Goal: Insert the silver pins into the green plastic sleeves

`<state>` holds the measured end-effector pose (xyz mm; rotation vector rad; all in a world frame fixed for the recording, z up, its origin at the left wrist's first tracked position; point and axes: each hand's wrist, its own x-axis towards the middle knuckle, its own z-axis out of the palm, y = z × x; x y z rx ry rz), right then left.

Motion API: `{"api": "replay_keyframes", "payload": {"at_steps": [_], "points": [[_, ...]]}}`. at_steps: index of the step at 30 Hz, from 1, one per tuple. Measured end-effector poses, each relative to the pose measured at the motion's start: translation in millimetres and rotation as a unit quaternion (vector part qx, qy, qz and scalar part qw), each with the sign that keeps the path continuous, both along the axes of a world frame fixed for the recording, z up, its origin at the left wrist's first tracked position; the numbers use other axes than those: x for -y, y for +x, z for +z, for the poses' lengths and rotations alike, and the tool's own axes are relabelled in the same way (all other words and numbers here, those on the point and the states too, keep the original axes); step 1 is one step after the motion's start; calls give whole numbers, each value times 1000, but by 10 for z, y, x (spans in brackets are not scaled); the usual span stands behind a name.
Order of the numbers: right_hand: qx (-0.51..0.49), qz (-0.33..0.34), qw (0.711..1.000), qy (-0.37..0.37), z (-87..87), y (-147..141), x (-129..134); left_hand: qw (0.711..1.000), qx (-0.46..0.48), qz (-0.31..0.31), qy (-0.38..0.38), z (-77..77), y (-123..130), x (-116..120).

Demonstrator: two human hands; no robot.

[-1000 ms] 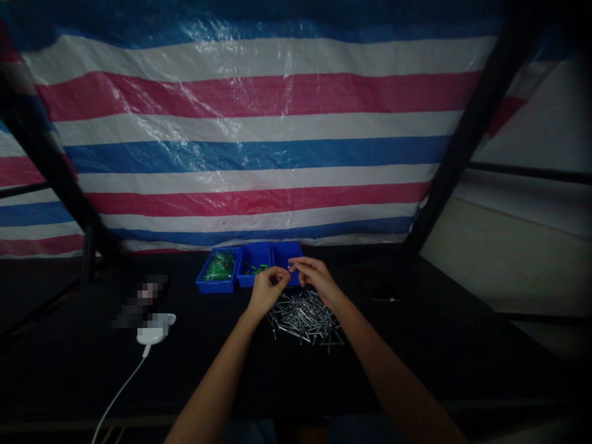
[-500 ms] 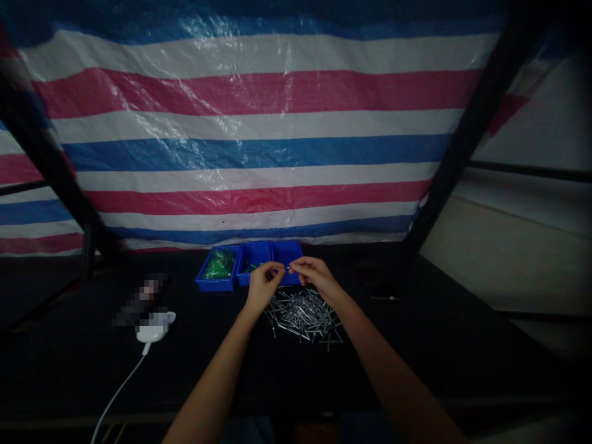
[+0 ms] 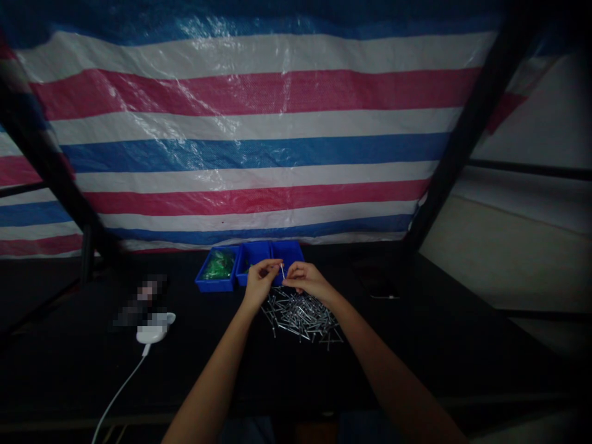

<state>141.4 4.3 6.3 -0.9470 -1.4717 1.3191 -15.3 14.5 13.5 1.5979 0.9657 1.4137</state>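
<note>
Pinching a slim silver rivet upright in the right hand.

No readable txt, labels or nos. in view.

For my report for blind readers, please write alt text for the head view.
The left hand and right hand hold a thin metal rivet above a pile of rivets on a black table, before blue plastic bins and a striped tarpaulin.

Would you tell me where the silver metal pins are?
In the head view, the pile lies on the black table, below the right hand and blue plastic bins.
</note>
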Motion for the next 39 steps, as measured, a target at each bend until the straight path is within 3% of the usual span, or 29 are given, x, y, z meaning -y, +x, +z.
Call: {"api": "replay_keyframes", "payload": {"at_steps": [7, 14, 21, 28, 39], "points": [[6, -40, 999, 2, -7, -11, -13, 999, 41, -19, -25, 44, 19, 40], [8, -56, 998, 29, -63, 17, -52, 999, 33, -14, -27, 73, 26, 62], [-11, -81, 996, 47, -55, 16, -60, 998, 34, -45, -33, 95, 52, 92], [-74, -118, 990, 5, 16, 40, -50, 1000, -21, -16, 13, 38, 66, 60], [-166, -73, 983, -14, 143, 115, 12, 991, -98, -91, -4, 22, 118, 126]]}}
